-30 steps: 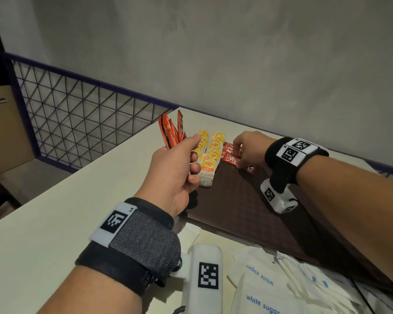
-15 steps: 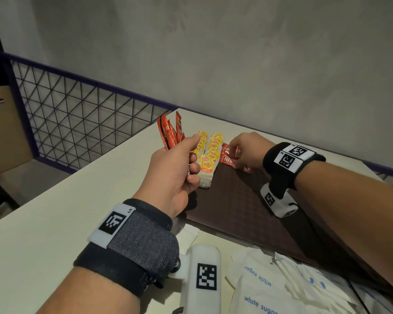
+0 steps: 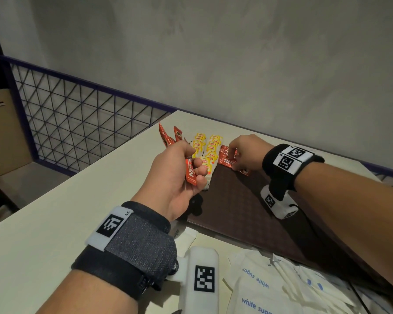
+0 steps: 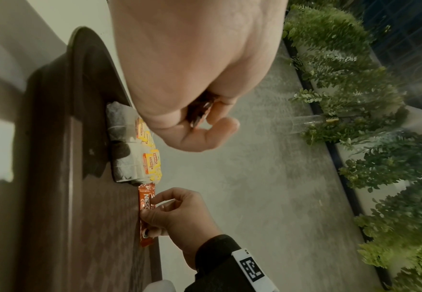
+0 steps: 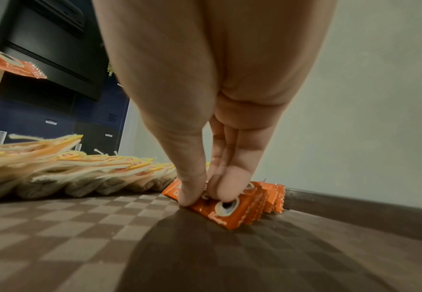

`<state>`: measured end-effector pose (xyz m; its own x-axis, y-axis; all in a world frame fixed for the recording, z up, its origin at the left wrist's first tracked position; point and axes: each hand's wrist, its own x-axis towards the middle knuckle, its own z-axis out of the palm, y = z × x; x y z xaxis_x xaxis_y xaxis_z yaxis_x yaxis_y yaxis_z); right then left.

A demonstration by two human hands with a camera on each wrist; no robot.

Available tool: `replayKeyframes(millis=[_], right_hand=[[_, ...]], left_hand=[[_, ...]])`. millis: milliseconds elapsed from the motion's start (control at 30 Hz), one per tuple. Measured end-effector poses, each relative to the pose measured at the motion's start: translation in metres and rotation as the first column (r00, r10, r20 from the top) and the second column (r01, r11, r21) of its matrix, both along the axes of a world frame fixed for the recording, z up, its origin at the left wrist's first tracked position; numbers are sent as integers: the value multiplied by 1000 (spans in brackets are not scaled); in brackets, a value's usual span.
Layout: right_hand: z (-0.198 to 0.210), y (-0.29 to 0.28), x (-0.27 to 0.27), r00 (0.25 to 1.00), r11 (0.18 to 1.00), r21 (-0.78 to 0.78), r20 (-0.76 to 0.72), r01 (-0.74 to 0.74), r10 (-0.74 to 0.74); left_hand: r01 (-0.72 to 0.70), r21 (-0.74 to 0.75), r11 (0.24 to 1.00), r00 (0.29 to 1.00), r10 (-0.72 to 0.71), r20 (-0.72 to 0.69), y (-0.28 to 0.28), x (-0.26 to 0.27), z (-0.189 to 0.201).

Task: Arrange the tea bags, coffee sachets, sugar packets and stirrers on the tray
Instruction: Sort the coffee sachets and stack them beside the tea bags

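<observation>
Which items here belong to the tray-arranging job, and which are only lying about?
Job items:
- brown tray
- tea bags in rows on it
- red coffee sachets under the right hand
- spare coffee sachets in the left hand
- white sugar packets on the table

Lying about:
- wire-mesh railing
- potted green shrubs

Tea bags (image 3: 206, 155) left of sachets (image 3: 230, 159)

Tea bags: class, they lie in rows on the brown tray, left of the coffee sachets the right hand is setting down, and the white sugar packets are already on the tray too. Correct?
One error. The white sugar packets lie on the table, off the tray, as the head view shows. The tea bags, coffee sachets and right hand are as stated.
</observation>
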<state>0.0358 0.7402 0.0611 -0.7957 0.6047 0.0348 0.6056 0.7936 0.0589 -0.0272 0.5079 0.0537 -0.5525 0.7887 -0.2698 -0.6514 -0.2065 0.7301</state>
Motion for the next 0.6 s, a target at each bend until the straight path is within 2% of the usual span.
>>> replayKeyframes(millis=[433,600], right_hand=[[13,-6,18,991,998,-30,-127,-46,42],[10,-13,31,1000,993,-110,-1,-31,31]], left_hand=[[-31,-49,998,998,29,-53,-2,5,2],[-26,-53,998,998,22,-67,-3,5,3]])
